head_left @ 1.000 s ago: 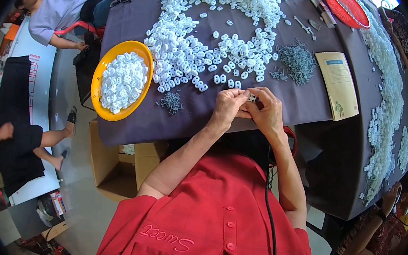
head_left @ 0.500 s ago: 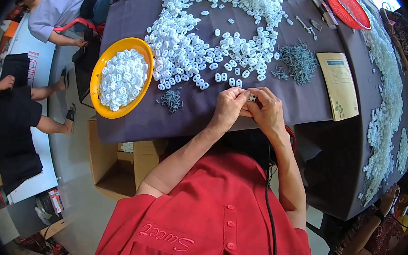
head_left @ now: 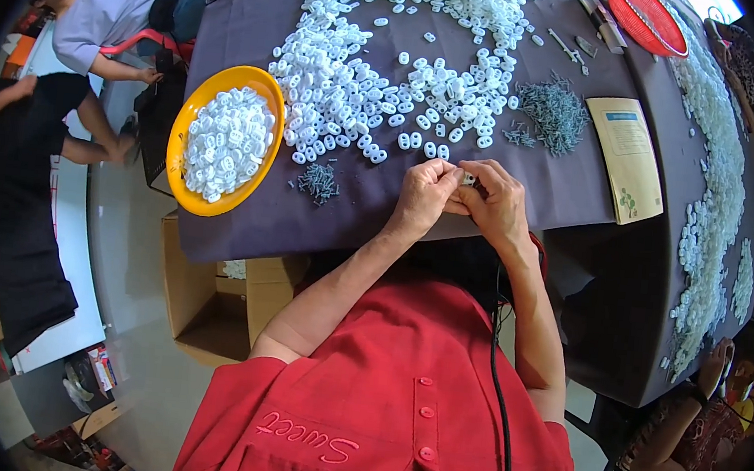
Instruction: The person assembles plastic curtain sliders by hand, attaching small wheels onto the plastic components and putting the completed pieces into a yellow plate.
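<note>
White plastic double-holed ovals (head_left: 330,63) heaped on the dark cloth-draped bench (head_left: 361,211), left hand (head_left: 424,195) and right hand (head_left: 499,207) pinching one tiny whitish piece (head_left: 468,180) above its near edge. Red shirt's (head_left: 357,352) got loopy embroidered lettering (head_left: 308,435).

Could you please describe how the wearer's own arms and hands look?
The left hand and right hand are bare, without gloves; no watch shows. The forearms are uncovered below short red sleeves of a buttoned shirt, with a black cable down its front.
</note>
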`<state>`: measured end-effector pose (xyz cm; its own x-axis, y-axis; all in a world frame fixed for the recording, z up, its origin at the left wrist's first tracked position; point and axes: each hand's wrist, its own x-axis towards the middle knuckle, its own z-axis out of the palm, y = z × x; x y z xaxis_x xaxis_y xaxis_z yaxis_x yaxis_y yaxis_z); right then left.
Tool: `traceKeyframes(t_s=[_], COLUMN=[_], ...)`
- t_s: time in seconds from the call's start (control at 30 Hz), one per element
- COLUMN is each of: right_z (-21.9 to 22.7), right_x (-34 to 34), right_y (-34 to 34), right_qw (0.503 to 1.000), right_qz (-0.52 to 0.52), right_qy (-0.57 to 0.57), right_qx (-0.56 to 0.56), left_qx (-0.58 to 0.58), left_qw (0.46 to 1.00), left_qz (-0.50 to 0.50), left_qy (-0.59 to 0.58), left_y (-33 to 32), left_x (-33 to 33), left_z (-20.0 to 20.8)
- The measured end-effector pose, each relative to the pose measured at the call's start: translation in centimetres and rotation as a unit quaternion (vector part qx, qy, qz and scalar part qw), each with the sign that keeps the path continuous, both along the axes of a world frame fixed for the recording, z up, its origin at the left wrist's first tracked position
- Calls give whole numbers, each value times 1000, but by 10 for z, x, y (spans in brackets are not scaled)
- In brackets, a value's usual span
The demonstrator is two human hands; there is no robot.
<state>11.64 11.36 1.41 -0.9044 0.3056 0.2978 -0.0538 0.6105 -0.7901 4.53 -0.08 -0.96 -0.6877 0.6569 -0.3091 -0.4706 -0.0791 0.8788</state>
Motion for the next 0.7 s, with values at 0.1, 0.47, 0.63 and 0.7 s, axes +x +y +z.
traceKeyframes(t_s=[0.1, 0.47, 0.63, 0.7], right_z=[-4, -8, -10, -11], right_x=[0, 2, 2, 2], right_y=[1, 0, 1, 1], right_qw=[1000, 999, 999, 998], right_qz=[-8, -9, -7, -5], right_qy=[7, 34, 47, 56], right_qx=[12, 23, 22, 34], left_qx=[-1, -26, -34, -31], left_qw=[1000, 999, 999, 999], left_qz=[1, -22, -25, -20], left_qy=[6, 31, 5, 10], left_y=[0, -1, -1, 0], left_x=[0, -3, -2, -1], left_z=[0, 0, 9, 8])
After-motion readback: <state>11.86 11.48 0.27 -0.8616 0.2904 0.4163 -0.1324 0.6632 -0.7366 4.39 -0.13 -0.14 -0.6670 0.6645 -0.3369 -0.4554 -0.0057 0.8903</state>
